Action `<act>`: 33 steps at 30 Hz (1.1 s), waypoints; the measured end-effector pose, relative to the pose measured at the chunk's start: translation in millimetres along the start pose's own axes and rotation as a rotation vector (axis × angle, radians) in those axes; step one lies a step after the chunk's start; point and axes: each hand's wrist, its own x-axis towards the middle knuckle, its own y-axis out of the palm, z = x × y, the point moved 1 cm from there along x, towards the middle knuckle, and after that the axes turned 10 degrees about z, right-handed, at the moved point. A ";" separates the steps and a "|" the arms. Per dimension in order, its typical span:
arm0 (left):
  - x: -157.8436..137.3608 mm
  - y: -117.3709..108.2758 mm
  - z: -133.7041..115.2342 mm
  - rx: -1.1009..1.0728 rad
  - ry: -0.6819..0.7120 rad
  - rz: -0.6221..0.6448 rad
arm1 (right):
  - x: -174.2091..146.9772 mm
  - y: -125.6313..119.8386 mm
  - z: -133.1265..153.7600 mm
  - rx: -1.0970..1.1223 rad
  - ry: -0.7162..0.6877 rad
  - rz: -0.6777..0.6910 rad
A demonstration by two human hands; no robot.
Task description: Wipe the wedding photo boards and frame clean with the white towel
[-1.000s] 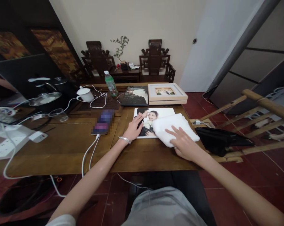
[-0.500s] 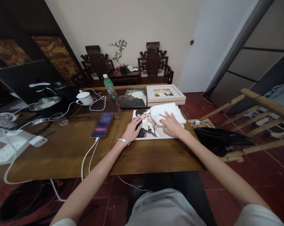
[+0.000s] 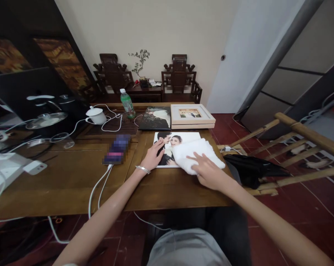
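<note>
A photo panel [image 3: 167, 162] showing a couple lies flat on the wooden table in front of me. My left hand [image 3: 153, 153] rests on its left edge, fingers stretched out, with a bangle at the wrist. Over the panel's lower right part lies a folded white cloth [image 3: 208, 149], which sticks out past the panel's right and front edges. My right hand [image 3: 207, 168] presses down on this cloth from above and grips it, its fingers partly spread. Most of the panel's right side is hidden beneath the cloth.
Behind the panel lie a dark photo panel [image 3: 153, 118] and stacked pale frames [image 3: 193, 115]. Leftward are a phone [image 3: 117, 149] on a charging cable, a green bottle [image 3: 127, 103], a lidded white cup [image 3: 96, 116] and a power strip [image 3: 9, 170]. A bamboo rack [image 3: 308, 133] stands right.
My right hand has slid the cloth toward me and slightly right, uncovering more of the panel's upper part. The left hand stays on the panel's left edge. The view has shifted slightly.
</note>
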 end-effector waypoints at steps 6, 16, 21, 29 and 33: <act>3.4 -0.7 3.4 -0.010 0.011 -0.009 | 61.9 -8.9 -43.4 -0.015 0.096 -0.038; 4.1 -0.4 1.1 -0.026 0.011 -0.010 | 5.6 12.4 -5.2 -0.052 0.000 -0.074; 3.9 -0.5 1.7 -0.021 0.004 -0.008 | -14.2 15.7 2.6 -0.024 -0.057 -0.079; 3.0 -2.8 1.8 -0.014 0.006 -0.003 | 22.2 5.2 -24.4 -0.005 0.025 -0.082; 2.6 -3.4 1.1 -0.009 0.007 0.005 | 26.1 10.6 -23.3 -0.035 0.029 -0.100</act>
